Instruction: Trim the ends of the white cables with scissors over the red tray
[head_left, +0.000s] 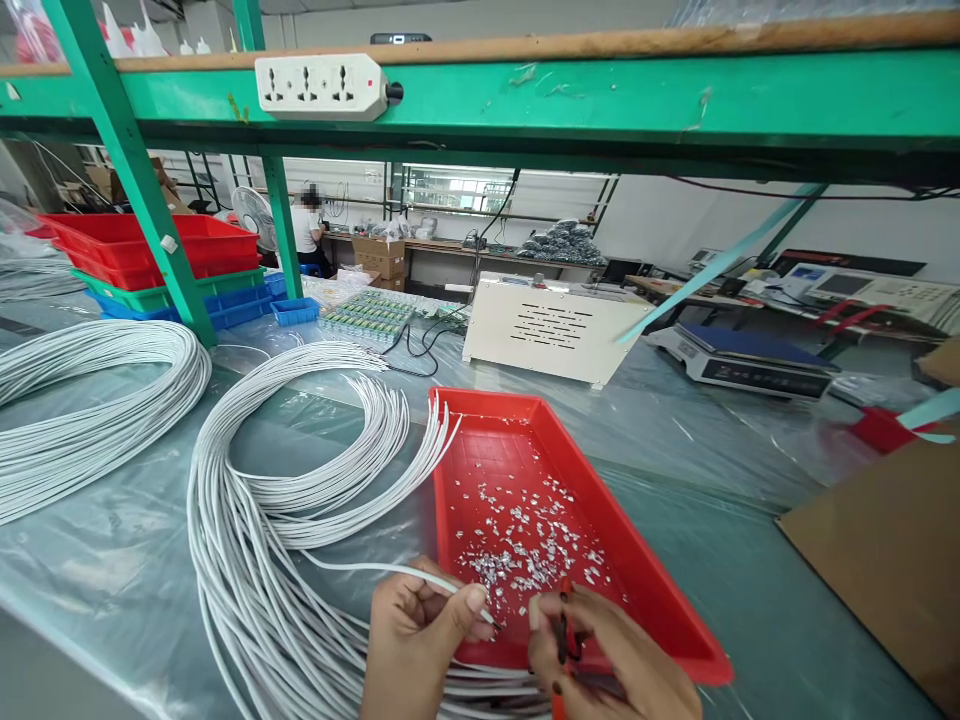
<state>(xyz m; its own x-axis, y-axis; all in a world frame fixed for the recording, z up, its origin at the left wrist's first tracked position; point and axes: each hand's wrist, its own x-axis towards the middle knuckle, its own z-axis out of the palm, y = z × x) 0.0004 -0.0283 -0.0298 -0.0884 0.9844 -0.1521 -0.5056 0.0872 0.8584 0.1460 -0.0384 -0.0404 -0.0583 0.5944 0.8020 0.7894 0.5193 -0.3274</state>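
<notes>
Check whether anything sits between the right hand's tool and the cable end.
Nothing visible does: only open space separates the red-handled tool in the right hand from the cable end in the left hand. Scraps lie lower, in the red tray.

The cable (360, 567) wears a smooth, satin white plastic jacket, as do the 2 coils (225, 520). The tool (570, 640) has orange-red handles that look like plastic and dark parts that look like metal. The tray (600, 500) is glossy, smooth red plastic; the scraps (517, 560) in it glint like foil. Clear, wrinkled plastic film (82, 570) gives the bench (720, 530) a shiny top. The rack (637, 100) is glossy green painted metal, scuffed in places, under a wooden board (600, 45). The power strip (322, 88) is smooth off-white plastic, the case (551, 325) looks like cream-painted metal, and the carton (892, 560) is matt brown cardboard
</notes>
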